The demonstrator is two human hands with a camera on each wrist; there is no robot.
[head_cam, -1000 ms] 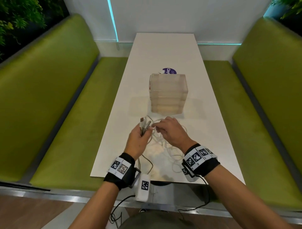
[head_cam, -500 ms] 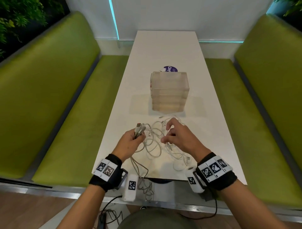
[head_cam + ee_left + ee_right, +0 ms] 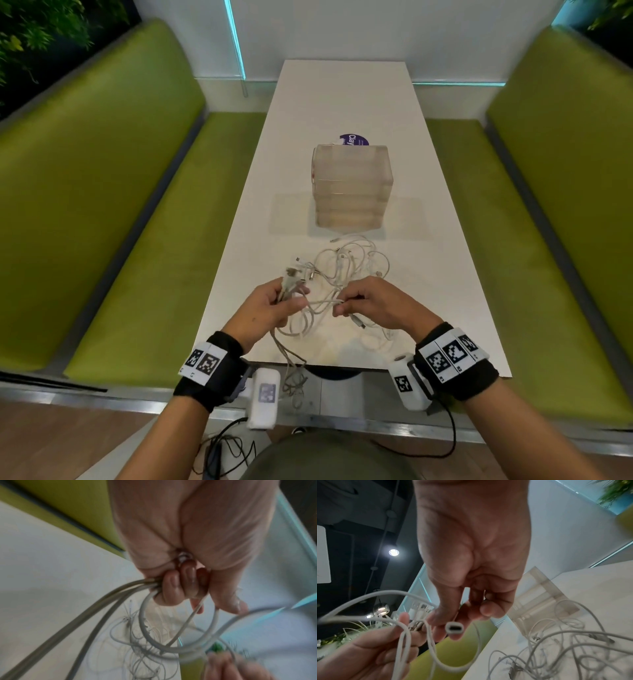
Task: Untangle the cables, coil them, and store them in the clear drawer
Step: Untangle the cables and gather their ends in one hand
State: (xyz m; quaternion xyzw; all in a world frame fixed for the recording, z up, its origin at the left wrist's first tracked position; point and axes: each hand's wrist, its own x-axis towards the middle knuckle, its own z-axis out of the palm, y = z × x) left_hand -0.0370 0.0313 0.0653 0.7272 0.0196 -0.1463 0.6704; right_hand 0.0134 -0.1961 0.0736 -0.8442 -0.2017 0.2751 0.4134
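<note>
Only the right wrist view shows the plug [image 3: 454, 627] pinched in the right hand [image 3: 376, 305]. The left hand [image 3: 265, 308] grips several cables [image 3: 346, 270] (some dangle over the table's [image 3: 342, 96] near edge); the rest lie before the drawers [image 3: 351, 186], bare tabletop beyond.

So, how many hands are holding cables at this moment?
2. The left hand grips a bundle of cables above the table, near its front edge; the right hand pinches one white cable just right of it.
</note>
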